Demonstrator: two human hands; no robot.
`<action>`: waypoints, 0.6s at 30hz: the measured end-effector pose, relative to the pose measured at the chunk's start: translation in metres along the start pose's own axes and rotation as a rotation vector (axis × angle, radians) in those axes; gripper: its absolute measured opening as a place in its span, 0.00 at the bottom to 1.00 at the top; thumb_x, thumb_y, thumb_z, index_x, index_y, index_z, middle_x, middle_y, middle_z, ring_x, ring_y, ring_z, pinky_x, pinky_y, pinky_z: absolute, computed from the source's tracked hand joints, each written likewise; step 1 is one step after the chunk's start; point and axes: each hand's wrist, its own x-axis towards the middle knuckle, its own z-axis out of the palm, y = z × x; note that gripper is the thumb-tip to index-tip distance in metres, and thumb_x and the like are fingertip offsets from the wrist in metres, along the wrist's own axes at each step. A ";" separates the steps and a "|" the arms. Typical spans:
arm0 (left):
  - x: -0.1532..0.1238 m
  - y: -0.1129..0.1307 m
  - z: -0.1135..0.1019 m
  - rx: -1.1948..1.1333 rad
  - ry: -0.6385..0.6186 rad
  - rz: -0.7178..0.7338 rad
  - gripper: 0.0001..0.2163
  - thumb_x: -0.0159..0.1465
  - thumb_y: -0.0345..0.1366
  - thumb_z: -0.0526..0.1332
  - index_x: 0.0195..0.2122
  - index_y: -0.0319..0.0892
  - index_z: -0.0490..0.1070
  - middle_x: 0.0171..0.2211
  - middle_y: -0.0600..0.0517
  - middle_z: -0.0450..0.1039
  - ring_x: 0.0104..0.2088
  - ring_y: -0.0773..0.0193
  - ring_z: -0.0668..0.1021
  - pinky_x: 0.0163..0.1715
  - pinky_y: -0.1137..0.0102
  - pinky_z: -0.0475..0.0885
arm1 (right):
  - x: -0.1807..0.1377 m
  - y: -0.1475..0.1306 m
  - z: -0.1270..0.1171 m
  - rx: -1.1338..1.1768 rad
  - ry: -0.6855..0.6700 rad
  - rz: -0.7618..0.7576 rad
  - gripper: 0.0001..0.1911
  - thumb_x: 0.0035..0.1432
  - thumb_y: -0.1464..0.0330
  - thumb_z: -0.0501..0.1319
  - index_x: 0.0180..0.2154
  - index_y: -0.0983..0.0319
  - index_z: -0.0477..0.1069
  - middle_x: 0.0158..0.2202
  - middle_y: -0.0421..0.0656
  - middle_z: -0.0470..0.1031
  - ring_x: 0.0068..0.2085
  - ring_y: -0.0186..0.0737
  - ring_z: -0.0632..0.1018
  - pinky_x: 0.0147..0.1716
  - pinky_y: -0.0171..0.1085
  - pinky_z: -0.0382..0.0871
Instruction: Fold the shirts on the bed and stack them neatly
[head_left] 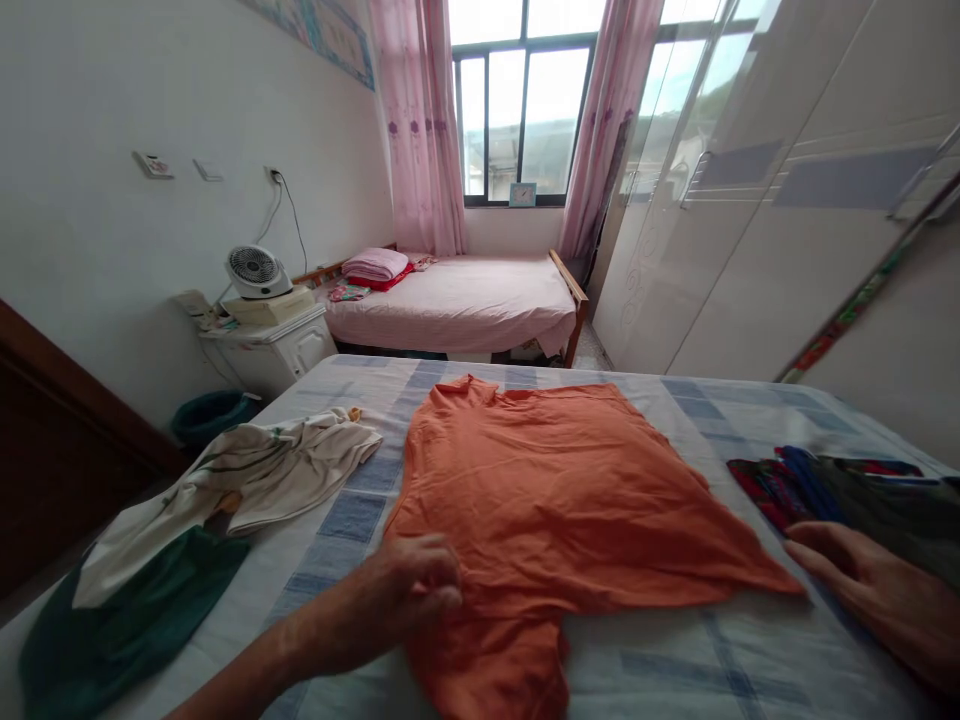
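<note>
An orange short-sleeved shirt (555, 490) lies spread on the bed, its collar side to the left and its hem to the right. My left hand (424, 585) is over the shirt near its lower left sleeve, fingers loosely bent and thumb apart, with no cloth visibly gripped. At the right edge, my right hand (874, 590) is just beyond the pointed hem corner, fingers stretched leftward and holding nothing visible. Dark folded clothes (862, 500) lie right behind that hand, some with a red pattern, some blue.
A crumpled cream garment (292, 460) and a dark green cloth (142, 620) lie at the left on the checked bedsheet (345, 530). Beyond stand a pink-covered bed (480, 300), a nightstand (277, 350) with a fan (256, 272), and a wardrobe (735, 220) along the right.
</note>
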 end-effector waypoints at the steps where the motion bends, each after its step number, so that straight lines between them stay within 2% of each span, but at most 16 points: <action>1: 0.009 -0.008 -0.001 0.038 0.103 0.006 0.11 0.66 0.38 0.51 0.34 0.42 0.70 0.39 0.51 0.72 0.38 0.67 0.75 0.41 0.74 0.68 | 0.003 -0.013 0.001 0.024 -0.027 -0.038 0.21 0.47 0.47 0.52 0.33 0.52 0.72 0.38 0.46 0.77 0.37 0.48 0.78 0.38 0.44 0.72; 3: 0.030 -0.023 -0.005 0.158 0.288 0.013 0.12 0.66 0.38 0.49 0.41 0.42 0.71 0.47 0.48 0.70 0.46 0.62 0.73 0.49 0.69 0.67 | 0.009 -0.054 0.004 0.079 -0.020 -0.169 0.25 0.53 0.49 0.49 0.44 0.57 0.69 0.49 0.49 0.72 0.48 0.49 0.74 0.50 0.47 0.66; 5: 0.054 -0.039 -0.011 0.302 0.400 0.009 0.15 0.66 0.40 0.50 0.49 0.42 0.69 0.55 0.44 0.65 0.55 0.58 0.68 0.55 0.63 0.63 | 0.012 -0.102 0.015 0.100 -0.029 -0.392 0.28 0.59 0.53 0.44 0.54 0.62 0.63 0.57 0.51 0.65 0.58 0.46 0.65 0.59 0.47 0.55; 8: 0.086 -0.064 -0.014 0.483 0.449 -0.045 0.22 0.65 0.44 0.51 0.57 0.40 0.63 0.62 0.42 0.56 0.62 0.53 0.58 0.59 0.56 0.56 | 0.020 -0.164 0.046 0.057 -0.073 -0.672 0.30 0.61 0.54 0.45 0.61 0.60 0.55 0.63 0.47 0.54 0.64 0.45 0.54 0.61 0.49 0.48; 10: 0.099 -0.082 -0.012 0.556 0.436 -0.109 0.24 0.64 0.46 0.51 0.59 0.41 0.61 0.63 0.42 0.53 0.64 0.51 0.54 0.60 0.54 0.52 | 0.031 -0.180 0.070 0.008 -0.138 -0.772 0.29 0.62 0.54 0.45 0.62 0.57 0.53 0.65 0.44 0.51 0.65 0.45 0.50 0.61 0.50 0.46; 11: 0.101 -0.091 -0.011 0.576 0.425 -0.135 0.25 0.64 0.48 0.51 0.59 0.42 0.60 0.63 0.43 0.53 0.64 0.50 0.53 0.60 0.53 0.51 | 0.040 -0.179 0.080 -0.026 -0.183 -0.785 0.29 0.62 0.54 0.44 0.62 0.57 0.53 0.65 0.44 0.51 0.65 0.45 0.50 0.61 0.51 0.45; 12: 0.102 -0.099 -0.011 0.584 0.412 -0.151 0.25 0.64 0.48 0.50 0.60 0.43 0.59 0.63 0.43 0.53 0.64 0.50 0.53 0.60 0.53 0.51 | 0.052 -0.173 0.089 -0.068 -0.222 -0.763 0.29 0.62 0.55 0.44 0.62 0.58 0.53 0.65 0.44 0.50 0.65 0.45 0.50 0.61 0.51 0.44; 14: 0.100 -0.110 -0.014 0.559 0.380 -0.150 0.25 0.64 0.49 0.49 0.60 0.44 0.60 0.63 0.45 0.55 0.63 0.52 0.55 0.60 0.54 0.51 | 0.081 -0.148 0.097 -0.161 -0.251 -0.601 0.30 0.62 0.56 0.44 0.61 0.61 0.55 0.65 0.46 0.50 0.64 0.45 0.51 0.61 0.50 0.44; 16: 0.100 -0.116 -0.024 0.480 0.372 -0.140 0.23 0.66 0.48 0.45 0.57 0.44 0.64 0.60 0.47 0.61 0.61 0.57 0.61 0.59 0.60 0.55 | 0.114 -0.118 0.094 -0.228 -0.176 -0.312 0.29 0.62 0.58 0.44 0.59 0.66 0.58 0.63 0.52 0.53 0.63 0.48 0.55 0.59 0.51 0.48; 18: 0.106 -0.118 -0.042 0.409 0.463 -0.174 0.22 0.66 0.46 0.44 0.53 0.42 0.68 0.56 0.47 0.67 0.56 0.60 0.67 0.57 0.65 0.59 | 0.143 -0.099 0.086 -0.234 -0.121 -0.159 0.26 0.61 0.60 0.45 0.54 0.67 0.65 0.59 0.56 0.61 0.59 0.51 0.63 0.56 0.51 0.55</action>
